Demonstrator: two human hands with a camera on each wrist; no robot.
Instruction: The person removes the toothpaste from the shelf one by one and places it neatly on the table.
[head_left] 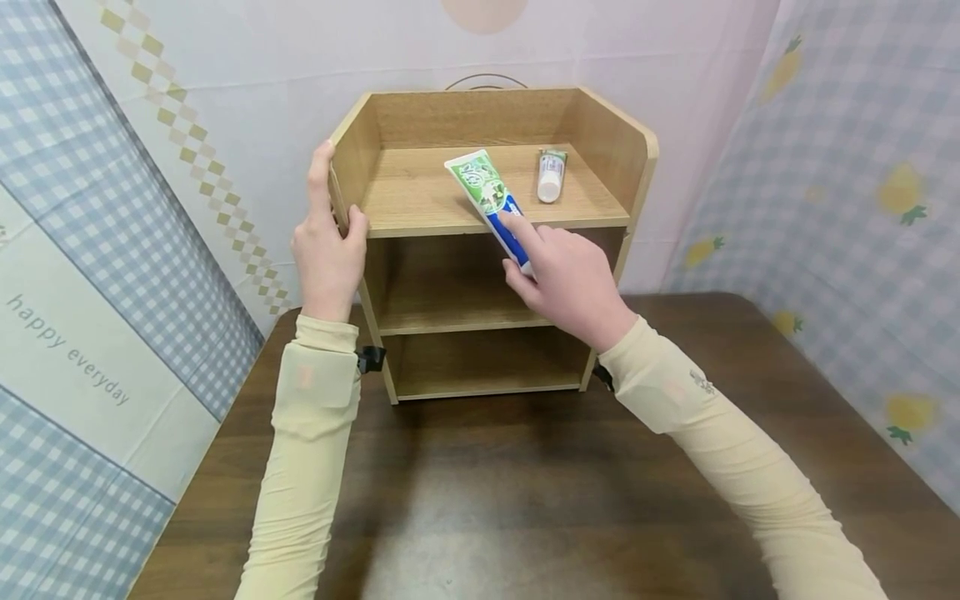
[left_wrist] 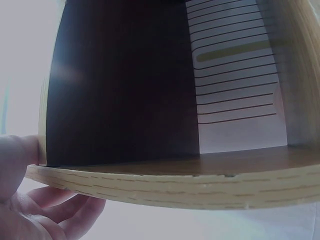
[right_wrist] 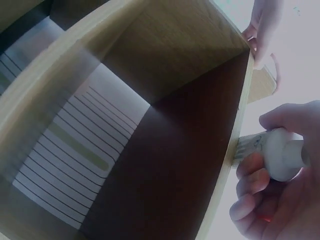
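Note:
My right hand [head_left: 573, 279] holds a toothpaste tube [head_left: 480, 179] in green, white and blue by its cap end. The flat end of the tube points up and left over the front of the top shelf. In the right wrist view the white cap end of the tube [right_wrist: 279, 155] sits between thumb and fingers. With my left hand [head_left: 328, 254] I grip the left side panel of a small wooden shelf unit [head_left: 420, 227], thumb at its front edge and fingers outside. A smaller white tube [head_left: 551, 177] lies on the top shelf, toward the right, cap to the front.
The shelf unit stands on a dark brown wooden table [head_left: 480, 492], with two open compartments below its top. Behind it hangs a pale cloth [head_left: 270, 58]. Checked cloth [head_left: 97, 150] borders the left, and pineapple-patterned cloth [head_left: 847, 208] the right.

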